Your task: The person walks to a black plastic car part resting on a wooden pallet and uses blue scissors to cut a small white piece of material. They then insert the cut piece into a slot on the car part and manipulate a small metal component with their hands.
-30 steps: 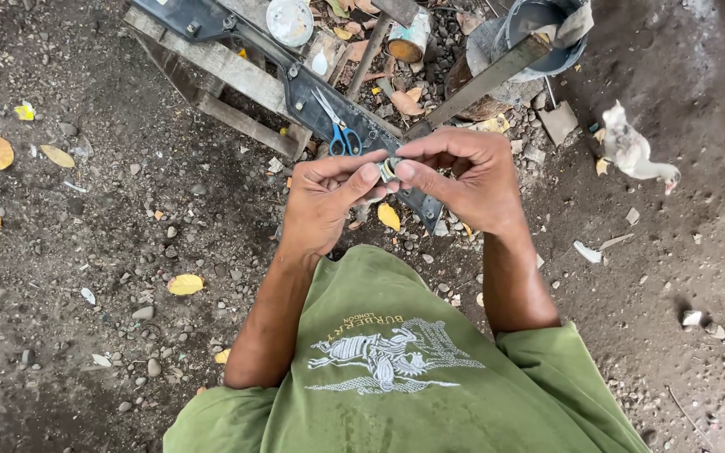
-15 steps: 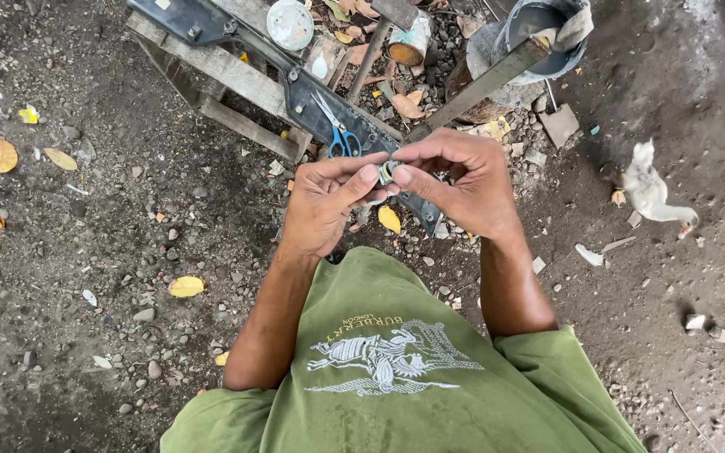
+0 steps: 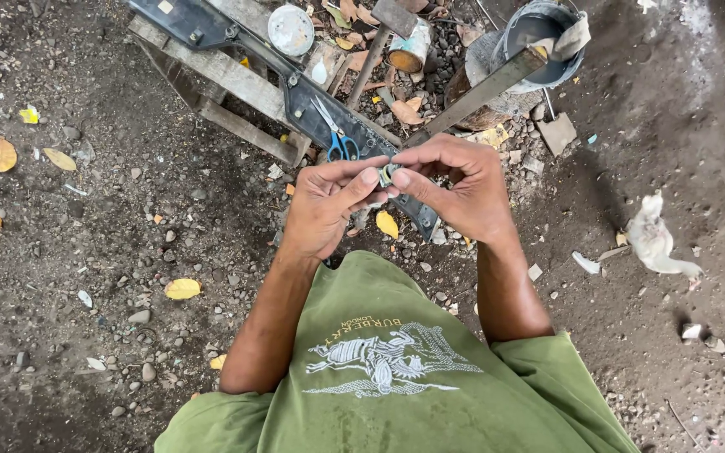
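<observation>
My left hand (image 3: 329, 205) and my right hand (image 3: 459, 189) meet in front of my chest, fingertips pinching one small round greyish object (image 3: 388, 174) between them. Most of that object is hidden by my thumbs and forefingers, so I cannot tell what it is. Just beyond my hands a long black metal bar (image 3: 295, 88) lies across a wooden plank frame (image 3: 228, 80), and blue-handled scissors (image 3: 336, 134) rest on the bar. I wear a green T-shirt (image 3: 396, 369) with a pale printed figure.
Dark dirt ground with stones and yellow leaves (image 3: 182, 288) lies all around. A round metal lid (image 3: 290, 29), a hammer (image 3: 379, 38), a rusty can (image 3: 407, 52) and a grey bucket (image 3: 539, 42) crowd the top. A white chicken (image 3: 654, 239) stands at the right.
My hands stay together on the small object, with only slight finger movement. The white chicken has walked from the upper right down toward the right middle.
</observation>
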